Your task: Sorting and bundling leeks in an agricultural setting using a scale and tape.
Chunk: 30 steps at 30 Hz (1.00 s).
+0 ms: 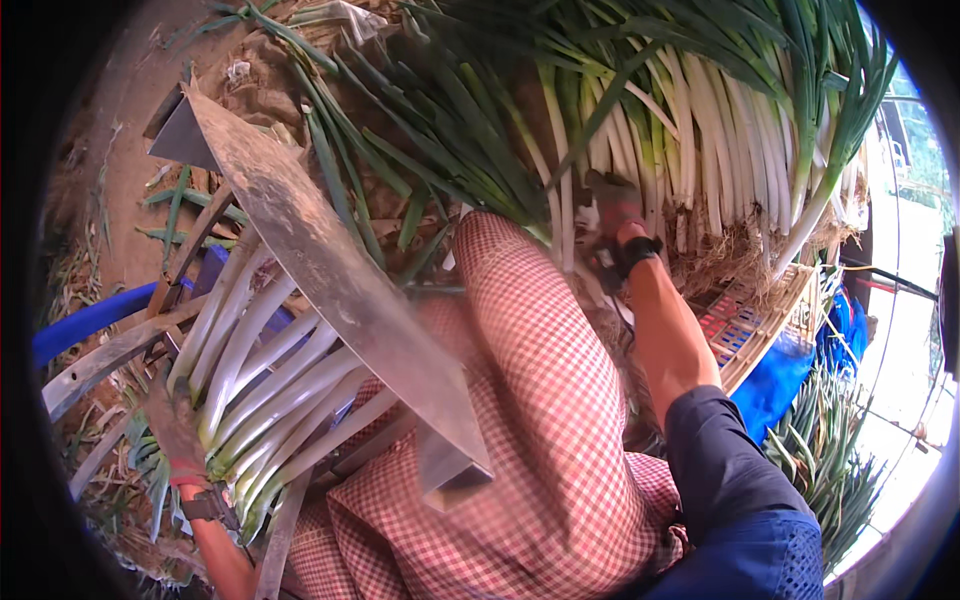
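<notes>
You're in what looks like a farm's produce-handling area, part open to the outdoors: the brown ground [120,235] around you is littered with leaf scraps [177,222]. Long green onions [715,130], their roots [735,250] left on, are heaped ahead of you, with a slatted crate [765,335] near them and more leafy stalks [825,460] beyond. To your right, a bright opening [905,330] shows blurred greenery [935,140] outside.

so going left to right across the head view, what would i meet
Left hand, white stalks with cut green ends, right hand, blue sheeting, heap of green leaves
</notes>
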Each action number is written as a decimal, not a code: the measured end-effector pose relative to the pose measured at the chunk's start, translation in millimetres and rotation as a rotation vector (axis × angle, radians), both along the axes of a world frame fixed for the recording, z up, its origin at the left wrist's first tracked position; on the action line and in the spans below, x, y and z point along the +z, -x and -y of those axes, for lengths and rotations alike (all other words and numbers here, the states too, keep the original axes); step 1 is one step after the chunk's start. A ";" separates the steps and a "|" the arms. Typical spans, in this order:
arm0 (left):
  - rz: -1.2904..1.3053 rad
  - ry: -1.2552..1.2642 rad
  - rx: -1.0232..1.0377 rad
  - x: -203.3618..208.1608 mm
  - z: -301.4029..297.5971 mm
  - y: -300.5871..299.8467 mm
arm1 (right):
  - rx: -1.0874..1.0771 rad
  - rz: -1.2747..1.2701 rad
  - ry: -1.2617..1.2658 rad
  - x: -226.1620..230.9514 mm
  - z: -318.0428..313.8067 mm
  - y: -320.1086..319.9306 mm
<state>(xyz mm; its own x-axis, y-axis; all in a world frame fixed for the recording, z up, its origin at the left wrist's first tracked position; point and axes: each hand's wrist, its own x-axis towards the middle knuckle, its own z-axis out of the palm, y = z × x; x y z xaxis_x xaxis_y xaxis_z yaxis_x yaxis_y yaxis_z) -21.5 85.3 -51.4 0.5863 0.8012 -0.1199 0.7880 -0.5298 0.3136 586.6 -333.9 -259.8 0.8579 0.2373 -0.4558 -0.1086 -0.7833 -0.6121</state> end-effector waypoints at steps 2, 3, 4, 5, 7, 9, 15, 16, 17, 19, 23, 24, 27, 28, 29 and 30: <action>0.051 -0.008 0.000 1.0 3.0 -1.5 | -0.165 -0.078 -0.313 21.4 3.8 5.6; 0.058 -0.008 -0.003 0.2 1.9 -0.9 | -0.105 -0.074 -0.232 40.6 1.1 6.1; -0.016 -0.096 -0.035 -2.0 -0.2 4.0 | -0.045 -0.070 -0.150 54.1 -2.0 9.2; -0.091 -0.184 -0.065 -4.4 -2.5 8.2 | -0.108 -0.028 -0.180 36.9 2.6 15.6; -0.048 -0.152 -0.080 -7.8 -8.2 9.8 | -0.084 0.106 -0.089 34.3 11.4 23.2; -0.021 -0.119 -0.090 -10.6 -10.8 17.4 | -0.050 0.192 0.034 38.3 17.3 41.1; -0.093 -0.255 -0.193 -16.5 -10.8 17.0 | 0.112 0.043 0.263 53.8 -4.0 53.8; -0.110 -0.221 -0.174 -17.6 -12.8 23.6 | 0.184 -0.009 0.345 58.2 -16.7 59.2; -0.133 -0.183 -0.151 -19.0 -13.6 33.0 | 0.251 0.021 0.462 69.9 -32.4 67.5; -0.047 -0.098 -0.064 -10.0 -9.7 23.8 | 0.226 0.256 0.418 71.8 -23.5 55.8; -0.042 -0.093 -0.080 -0.9 -8.0 16.0 | 0.331 0.578 0.534 88.4 -39.4 15.4; -0.040 -0.088 -0.080 -3.4 -7.3 15.2 | 0.279 0.359 0.575 90.2 -45.6 5.8; -0.020 -0.074 -0.069 -10.1 -9.7 12.2 | 0.185 0.328 0.630 41.6 -49.6 9.9; -0.050 -0.098 -0.079 -12.9 -13.4 15.5 | 0.145 0.574 0.732 22.8 -51.6 16.7; -0.099 -0.125 -0.080 -12.2 -14.0 23.6 | 0.184 0.504 0.782 24.0 -62.7 29.9; -0.104 -0.125 -0.077 -9.4 -10.6 20.7 | 0.189 0.501 0.781 31.4 -71.9 34.5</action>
